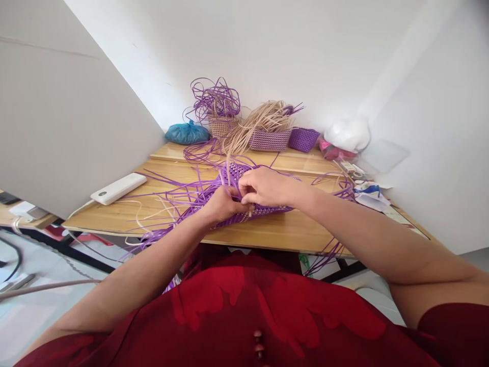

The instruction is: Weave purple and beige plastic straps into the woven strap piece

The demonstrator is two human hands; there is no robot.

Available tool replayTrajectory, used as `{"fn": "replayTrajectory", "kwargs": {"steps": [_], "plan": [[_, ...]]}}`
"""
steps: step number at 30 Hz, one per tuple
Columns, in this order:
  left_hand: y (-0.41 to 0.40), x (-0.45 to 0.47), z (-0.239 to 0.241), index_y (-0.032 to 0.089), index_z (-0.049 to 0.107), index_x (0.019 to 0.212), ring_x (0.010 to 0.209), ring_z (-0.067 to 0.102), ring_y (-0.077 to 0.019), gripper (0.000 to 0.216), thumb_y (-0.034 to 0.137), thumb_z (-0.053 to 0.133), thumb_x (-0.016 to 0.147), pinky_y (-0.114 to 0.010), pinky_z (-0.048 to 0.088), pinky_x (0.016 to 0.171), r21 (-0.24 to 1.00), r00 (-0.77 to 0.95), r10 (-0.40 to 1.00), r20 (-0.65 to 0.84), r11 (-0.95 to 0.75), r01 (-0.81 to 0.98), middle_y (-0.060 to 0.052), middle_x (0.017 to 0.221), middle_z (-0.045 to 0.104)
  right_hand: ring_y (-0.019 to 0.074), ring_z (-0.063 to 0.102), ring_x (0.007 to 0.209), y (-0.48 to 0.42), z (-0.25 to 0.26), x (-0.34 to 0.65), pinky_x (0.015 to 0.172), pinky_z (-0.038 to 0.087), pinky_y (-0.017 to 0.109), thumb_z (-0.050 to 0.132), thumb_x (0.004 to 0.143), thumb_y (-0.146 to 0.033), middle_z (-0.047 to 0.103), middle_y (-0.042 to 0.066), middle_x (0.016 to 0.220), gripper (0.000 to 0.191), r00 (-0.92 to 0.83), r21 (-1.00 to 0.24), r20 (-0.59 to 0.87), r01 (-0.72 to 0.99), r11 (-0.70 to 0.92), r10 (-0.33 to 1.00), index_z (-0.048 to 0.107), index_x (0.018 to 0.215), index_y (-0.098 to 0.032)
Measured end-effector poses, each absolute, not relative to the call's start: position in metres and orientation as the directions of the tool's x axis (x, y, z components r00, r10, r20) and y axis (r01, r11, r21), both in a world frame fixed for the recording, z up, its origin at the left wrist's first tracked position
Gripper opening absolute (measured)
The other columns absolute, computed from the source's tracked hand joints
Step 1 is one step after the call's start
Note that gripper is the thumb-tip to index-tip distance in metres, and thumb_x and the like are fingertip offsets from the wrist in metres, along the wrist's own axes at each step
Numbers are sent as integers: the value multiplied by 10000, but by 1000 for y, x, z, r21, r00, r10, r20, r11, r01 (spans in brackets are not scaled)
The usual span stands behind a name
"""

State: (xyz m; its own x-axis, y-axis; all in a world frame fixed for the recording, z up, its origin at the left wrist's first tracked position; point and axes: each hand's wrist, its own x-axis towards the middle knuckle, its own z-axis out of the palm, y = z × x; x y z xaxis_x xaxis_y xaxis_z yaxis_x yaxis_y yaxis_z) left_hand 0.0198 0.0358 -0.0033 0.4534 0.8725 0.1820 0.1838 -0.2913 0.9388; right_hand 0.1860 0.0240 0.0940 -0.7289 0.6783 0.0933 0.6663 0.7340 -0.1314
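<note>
A partly woven purple piece [234,169], with some beige strips in it, lies on the desk in front of me. Loose purple strips [179,191] fan out from it, mostly to the left. My left hand [224,205] grips the near part of the weave, thumb and fingers closed. My right hand [263,186] curls over the top of it with its fingertips pinched together by my left thumb, on what looks like a strip. A beige strip [228,168] stands up just beyond my left fingers. The fingertips partly hide what they pinch.
At the back of the wooden desk [305,229] stand a beige basket [221,126], a pink-purple basket [269,140], a small purple basket [303,139], a blue bag [187,133] and a white bag [347,135]. A white power strip [118,188] lies left; scissors [352,168] lie right.
</note>
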Motion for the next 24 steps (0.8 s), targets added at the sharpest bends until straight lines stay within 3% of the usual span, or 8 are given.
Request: {"fn": "replayTrajectory", "kwargs": {"steps": [3, 5, 9, 12, 16, 19, 24], "plan": [[35, 18, -2, 117, 775, 788, 657, 628, -167, 274, 347, 821, 647, -259, 466, 635, 932, 461, 876, 143, -276, 236, -18, 691, 712, 99, 523, 629, 30, 95, 193, 598, 340, 243, 746, 758, -186, 648, -22, 693, 79, -732, -267, 32, 649, 712, 680, 693, 703, -168], [36, 17, -4, 121, 775, 801, 676, 638, -173, 283, 356, 823, 651, -265, 480, 654, 942, 473, 870, 139, -264, 208, -20, 714, 720, 95, 532, 634, 32, 92, 195, 613, 353, 239, 721, 764, -150, 649, -32, 700, 56, -773, -309, 67, 586, 749, 631, 693, 721, -173], [39, 19, -9, 125, 770, 840, 759, 662, -184, 278, 294, 838, 630, -292, 510, 762, 951, 467, 865, 185, -277, 137, -32, 801, 745, 110, 531, 675, 32, 80, 188, 669, 366, 256, 635, 803, -82, 645, -19, 726, 108, -787, -241, 226, 526, 816, 574, 669, 737, -160], [38, 20, -8, 120, 759, 840, 790, 667, -196, 309, 267, 852, 585, -308, 520, 784, 973, 456, 879, 139, -207, 103, -45, 846, 749, 126, 538, 707, 34, 71, 182, 682, 365, 265, 628, 825, -116, 651, 8, 750, 105, -773, -196, 281, 535, 822, 569, 674, 736, -148], [34, 19, 2, 115, 747, 769, 704, 636, -179, 291, 248, 852, 533, -296, 505, 708, 989, 494, 869, 37, -102, 105, -24, 734, 718, 114, 562, 709, 39, 64, 184, 694, 382, 241, 613, 790, -84, 661, 0, 738, 113, -773, -263, 329, 477, 838, 543, 685, 731, -147], [34, 16, 8, 117, 743, 713, 638, 601, -146, 210, 269, 819, 589, -273, 476, 667, 990, 472, 882, -4, -63, 128, -6, 655, 684, 99, 558, 669, 40, 62, 188, 656, 371, 225, 604, 771, -80, 644, -12, 694, 116, -745, -324, 362, 463, 825, 560, 671, 700, -143], [36, 16, 5, 120, 752, 718, 663, 616, -151, 206, 272, 827, 602, -279, 499, 695, 995, 484, 873, 62, -94, 44, -27, 681, 705, 75, 478, 581, 39, 61, 185, 607, 333, 221, 586, 824, -164, 548, -45, 599, 175, -728, -431, 348, 435, 790, 591, 605, 650, -151]]}}
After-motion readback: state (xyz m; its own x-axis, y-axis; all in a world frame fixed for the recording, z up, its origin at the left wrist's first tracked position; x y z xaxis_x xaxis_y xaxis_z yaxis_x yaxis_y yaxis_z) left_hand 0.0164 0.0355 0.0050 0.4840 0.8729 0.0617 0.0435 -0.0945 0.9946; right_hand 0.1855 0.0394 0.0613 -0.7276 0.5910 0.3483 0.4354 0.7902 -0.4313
